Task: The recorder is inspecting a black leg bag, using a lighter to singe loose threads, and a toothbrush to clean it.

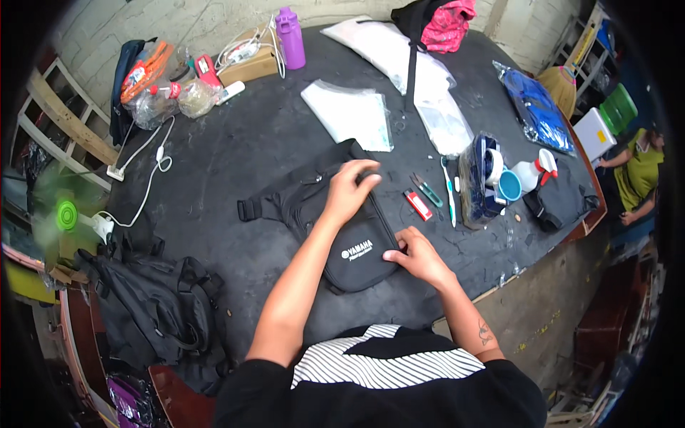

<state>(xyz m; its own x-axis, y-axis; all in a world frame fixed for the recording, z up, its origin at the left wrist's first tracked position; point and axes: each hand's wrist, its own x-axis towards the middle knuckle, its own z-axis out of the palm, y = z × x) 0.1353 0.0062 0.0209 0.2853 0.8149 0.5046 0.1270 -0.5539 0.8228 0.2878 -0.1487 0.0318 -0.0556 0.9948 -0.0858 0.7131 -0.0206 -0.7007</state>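
A flat black shoulder bag (354,267) with white lettering lies on the dark table in front of me, its strap and buckle spreading to the upper left. My left hand (348,191) is over the upper right part of the bag, fingers bent, a small gap showing between thumb and forefinger; nothing visible is in it. At the lower right edge, my right hand (422,258) grips the bag, thumb on the front face and the other fingers along the side. A zipper line runs along the bag's right border between the two hands.
Right of the bag lie a red lighter (418,205), thread snips (428,190), a toothbrush (449,191) and an organizer (477,191). A spray bottle (536,171) stands beyond. Black backpacks (153,303) are at left, plastic bags (349,114) behind. Another person (635,175) is at far right.
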